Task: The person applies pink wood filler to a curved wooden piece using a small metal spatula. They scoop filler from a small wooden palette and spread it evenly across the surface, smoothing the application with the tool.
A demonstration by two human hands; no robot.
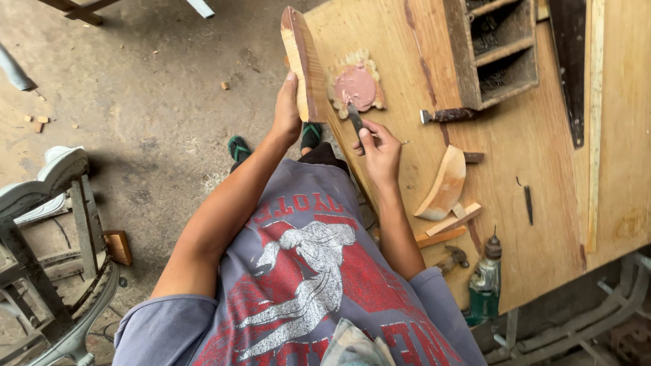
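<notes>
My left hand (286,112) grips a long, pointed wooden piece (303,61) and holds it on edge at the workbench's left side. My right hand (380,152) holds a small putty knife (356,120) whose blade reaches a blob of pinkish wood filler (355,87) lying on a ragged scrap on the bench. The knife tip sits close beside the wooden piece.
The plywood workbench (542,149) carries a curved wooden offcut (444,184), thin wood strips (453,220), a hammer (453,257), a green drill (485,281), a dark-handled tool (447,115) and a compartmented wooden box (498,51). A pale carved chair frame (47,224) stands on the concrete floor at left.
</notes>
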